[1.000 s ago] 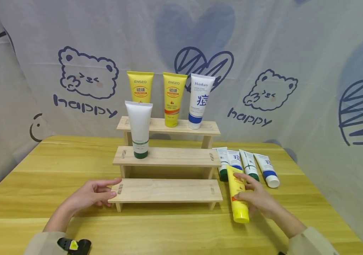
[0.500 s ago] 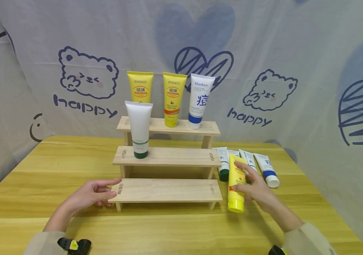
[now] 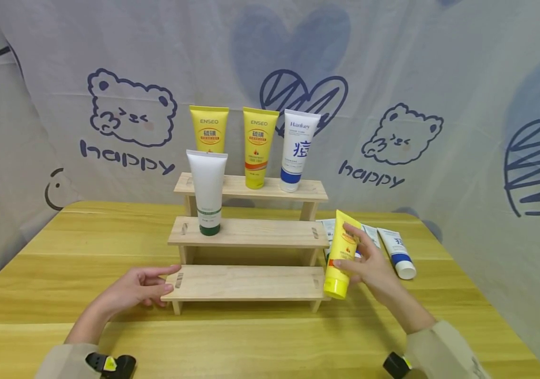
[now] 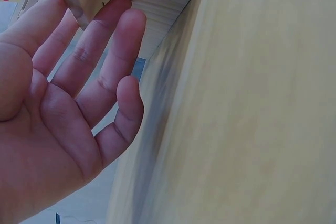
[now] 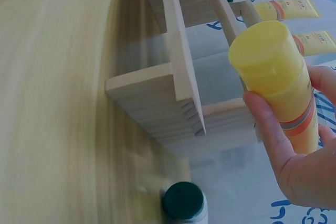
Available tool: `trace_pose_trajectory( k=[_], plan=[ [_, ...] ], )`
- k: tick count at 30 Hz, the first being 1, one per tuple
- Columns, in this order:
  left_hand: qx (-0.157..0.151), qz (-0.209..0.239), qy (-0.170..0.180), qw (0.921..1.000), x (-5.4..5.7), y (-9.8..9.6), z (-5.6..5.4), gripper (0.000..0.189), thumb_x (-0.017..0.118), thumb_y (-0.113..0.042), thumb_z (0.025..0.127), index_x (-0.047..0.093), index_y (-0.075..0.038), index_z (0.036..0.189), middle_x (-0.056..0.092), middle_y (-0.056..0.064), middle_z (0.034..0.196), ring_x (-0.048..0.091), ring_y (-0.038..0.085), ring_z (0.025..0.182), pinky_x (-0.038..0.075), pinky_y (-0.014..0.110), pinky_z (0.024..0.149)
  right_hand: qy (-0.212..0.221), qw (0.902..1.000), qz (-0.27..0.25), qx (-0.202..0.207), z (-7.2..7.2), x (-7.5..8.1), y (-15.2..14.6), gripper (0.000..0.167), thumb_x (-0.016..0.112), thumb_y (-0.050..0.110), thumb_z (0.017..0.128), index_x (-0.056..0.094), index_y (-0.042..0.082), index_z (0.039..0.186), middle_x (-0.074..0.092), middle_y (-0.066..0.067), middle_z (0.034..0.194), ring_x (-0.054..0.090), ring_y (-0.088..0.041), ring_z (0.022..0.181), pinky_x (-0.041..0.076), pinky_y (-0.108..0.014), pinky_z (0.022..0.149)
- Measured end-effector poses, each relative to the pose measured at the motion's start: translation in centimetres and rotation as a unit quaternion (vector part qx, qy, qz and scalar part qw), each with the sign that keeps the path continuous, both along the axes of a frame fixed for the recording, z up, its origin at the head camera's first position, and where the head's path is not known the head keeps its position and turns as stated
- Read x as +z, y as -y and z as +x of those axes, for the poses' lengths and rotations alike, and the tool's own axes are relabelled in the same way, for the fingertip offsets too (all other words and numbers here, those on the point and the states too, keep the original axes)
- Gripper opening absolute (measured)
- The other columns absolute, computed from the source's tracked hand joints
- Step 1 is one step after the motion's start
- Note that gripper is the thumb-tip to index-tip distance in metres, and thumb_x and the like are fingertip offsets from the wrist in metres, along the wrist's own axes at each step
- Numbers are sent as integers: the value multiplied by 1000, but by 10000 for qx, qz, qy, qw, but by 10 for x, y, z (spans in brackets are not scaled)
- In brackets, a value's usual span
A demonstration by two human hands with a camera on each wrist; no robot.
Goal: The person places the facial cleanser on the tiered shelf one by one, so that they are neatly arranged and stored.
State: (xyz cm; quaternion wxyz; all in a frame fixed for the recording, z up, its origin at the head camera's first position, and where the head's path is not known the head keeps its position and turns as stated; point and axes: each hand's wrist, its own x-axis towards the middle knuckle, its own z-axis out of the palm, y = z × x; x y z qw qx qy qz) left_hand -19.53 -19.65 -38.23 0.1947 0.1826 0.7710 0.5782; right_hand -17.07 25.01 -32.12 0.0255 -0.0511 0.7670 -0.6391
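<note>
My right hand (image 3: pixel 373 267) grips a yellow squeeze tube (image 3: pixel 345 251) between thumb and fingers, cap downward and slightly tilted. The tube is above the table, by the right end of the three-step wooden display stand (image 3: pixel 246 284). At the other end, my left hand (image 3: pixel 130 288) holds the bottom step's corner with thumb and index finger; in the left wrist view its other fingers (image 4: pixel 113 51) reach beneath the step. A white tube with a green cap (image 3: pixel 208 192) stands on the middle step. Two yellow tubes (image 3: pixel 259 150) and a white-and-blue tube (image 3: pixel 298 152) stand on top.
Several white tubes lie on the wooden table (image 3: pixel 85 237) right of the stand, including a blue-banded one (image 3: pixel 397 252); the held tube and right hand partly cover others. A printed cloth (image 3: pixel 232 52) hangs behind the table.
My right hand has moved the yellow tube left and away from me, up toward the stand's right end, tilting its top leftward. My left hand has stayed in place.
</note>
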Motion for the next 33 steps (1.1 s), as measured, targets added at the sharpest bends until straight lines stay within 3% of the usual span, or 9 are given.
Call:
trace_pose_trajectory(
  k=[8, 14, 19, 23, 29, 33],
  plan=[
    [4, 19, -9, 10000, 1, 0, 1, 57, 58, -18, 88, 32, 5, 134, 63, 14, 95, 62, 27, 72, 47, 32, 59, -164, 9985, -511, -122, -12, 6, 16, 77, 64, -3, 78, 23, 17, 140, 29, -19, 127, 49, -26, 93, 50, -32, 59],
    [-4, 38, -22, 10000, 1, 1, 2, 57, 58, -18, 88, 32, 5, 134, 63, 13, 94, 62, 26, 72, 48, 32, 58, -267, 9934, -1115, -90, -18, 17, 30, 63, 49, -3, 86, 22, 16, 140, 24, -16, 135, 46, -29, 100, 50, -32, 57],
    [-15, 46, -13, 10000, 2, -1, 2, 57, 58, -18, 88, 33, 5, 133, 63, 14, 95, 62, 27, 72, 47, 32, 58, -508, 9883, -1441, -14, -24, 24, 40, 63, 40, -6, 83, 22, 15, 140, 23, -15, 137, 44, -28, 100, 49, -33, 58],
    [-19, 32, -25, 10000, 2, -2, 0, 57, 59, -18, 87, 33, 4, 133, 63, 14, 96, 62, 27, 73, 47, 31, 59, -840, 9846, -1530, 84, -28, 26, 47, 66, 42, -10, 81, 22, 13, 140, 24, -14, 137, 48, -25, 98, 49, -30, 56],
    [-45, 29, -40, 10000, 1, -1, -1, 57, 58, -18, 88, 33, 5, 134, 63, 15, 96, 62, 27, 73, 47, 32, 59, -1291, 9797, -1527, 105, -39, 29, 64, 65, 47, -13, 82, 26, 13, 138, 30, -13, 131, 57, -25, 89, 51, -40, 62],
    [-70, 49, -45, 10000, 1, 1, 0, 57, 57, -18, 88, 32, 5, 134, 63, 14, 96, 63, 27, 73, 47, 32, 59, -1665, 9744, -1506, 88, -49, 32, 75, 63, 50, -13, 81, 30, 13, 136, 33, -10, 130, 57, -26, 91, 51, -40, 62]
  ],
)
